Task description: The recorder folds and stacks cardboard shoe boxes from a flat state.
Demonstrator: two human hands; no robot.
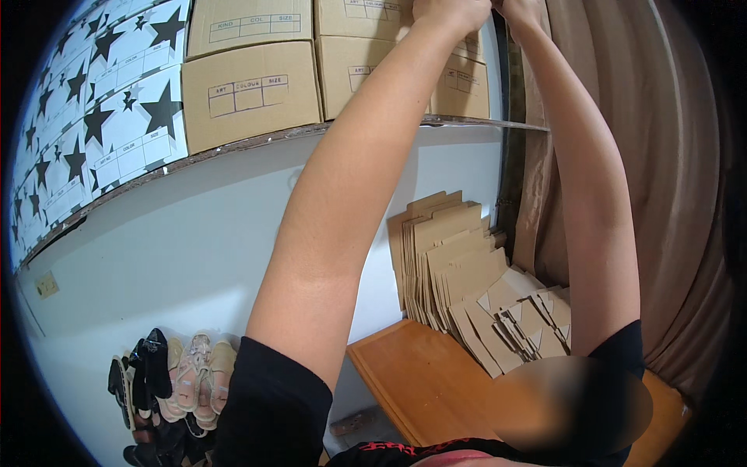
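Both my arms stretch up to the top edge of the view, in front of a shelf of boxes. My left hand [459, 14] is partly cut off by that edge, close to the upper brown cardboard boxes [358, 19]. Beside it, almost touching, is my right hand [517, 11], near the brown curtain [646, 101]. The fingers of both hands are mostly out of the picture, so what they hold, if anything, does not show. Below the hands, a smaller cardboard box [472, 89] stands at the right end of the shelf.
White boxes with black stars [136, 117] fill the shelf's left side, above the shelf edge [233, 148]. Flattened cardboard [459, 249] leans in a stack on a wooden table [420, 373]. Several shoes [194, 377] hang in a cluster at lower left, below a wall socket [47, 285].
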